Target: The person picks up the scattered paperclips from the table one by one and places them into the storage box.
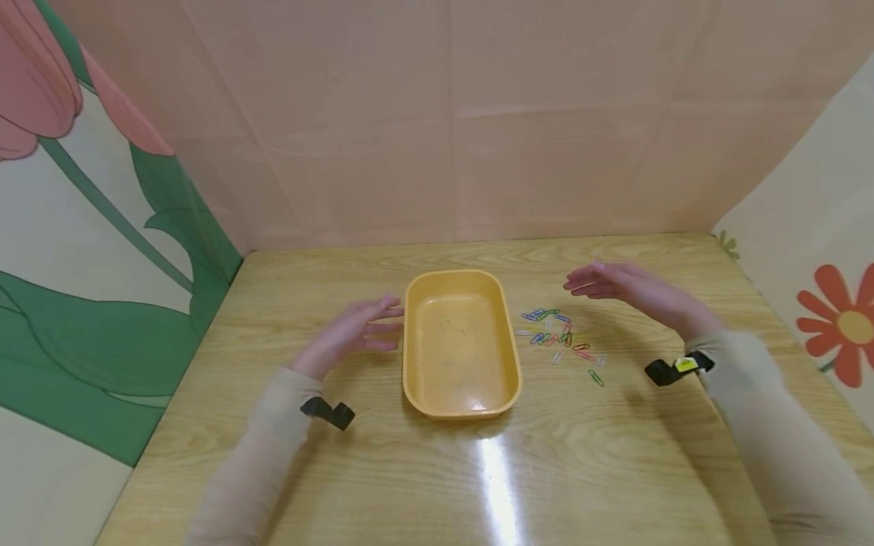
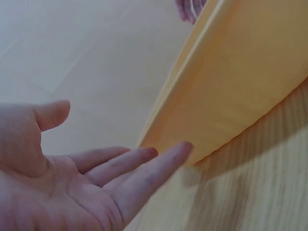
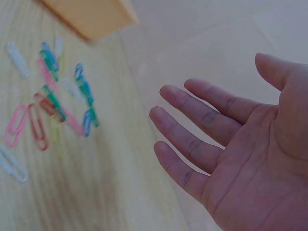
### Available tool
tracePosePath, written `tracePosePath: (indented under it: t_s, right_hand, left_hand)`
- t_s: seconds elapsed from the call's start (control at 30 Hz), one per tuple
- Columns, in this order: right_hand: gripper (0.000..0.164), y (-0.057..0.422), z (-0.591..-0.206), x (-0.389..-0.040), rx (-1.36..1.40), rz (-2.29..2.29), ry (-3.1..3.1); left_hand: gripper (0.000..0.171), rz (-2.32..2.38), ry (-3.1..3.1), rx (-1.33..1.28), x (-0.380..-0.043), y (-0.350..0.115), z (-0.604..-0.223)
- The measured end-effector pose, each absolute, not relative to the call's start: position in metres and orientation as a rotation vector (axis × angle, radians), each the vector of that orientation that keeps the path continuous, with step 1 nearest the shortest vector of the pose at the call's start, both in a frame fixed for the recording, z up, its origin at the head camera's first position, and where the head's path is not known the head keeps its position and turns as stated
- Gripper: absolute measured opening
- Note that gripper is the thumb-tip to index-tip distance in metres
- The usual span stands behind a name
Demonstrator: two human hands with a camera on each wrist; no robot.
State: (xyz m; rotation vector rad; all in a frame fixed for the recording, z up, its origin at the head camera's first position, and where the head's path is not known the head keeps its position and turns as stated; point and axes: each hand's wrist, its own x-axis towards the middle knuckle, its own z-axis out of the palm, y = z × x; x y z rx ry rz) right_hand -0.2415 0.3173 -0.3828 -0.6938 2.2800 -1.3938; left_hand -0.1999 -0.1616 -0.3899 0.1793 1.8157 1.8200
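Head view: blue, green, red, pink, yellow and white looped paper clips [image 1: 568, 339] lie scattered right of the shallow, round-cornered yellow-orange tray [image 1: 459, 364] on the wood-grain surface [image 1: 382, 485]. Left hand [image 1: 355, 334], beside the tray, and right hand [image 1: 631, 288]: fingers released.

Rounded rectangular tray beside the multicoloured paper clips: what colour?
The tray is yellow-orange; it shows best in the head view.

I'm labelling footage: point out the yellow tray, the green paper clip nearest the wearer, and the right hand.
Yellow tray [image 1: 460, 360], head view: bare inner floor.
Green paper clip [image 1: 596, 378], head view: its middle.
Right hand [image 3: 250, 154], right wrist view: palm.
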Motion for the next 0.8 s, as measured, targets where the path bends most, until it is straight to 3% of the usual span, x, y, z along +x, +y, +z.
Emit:
tracePosePath:
  t_s: [0.8]
  right_hand:
    - [0.046,0.322,-0.430,-0.254,-0.488,-1.153,2.418]
  left_hand:
    - [0.059,1.782,1.897,0.185,-0.192,-0.142,-0.405]
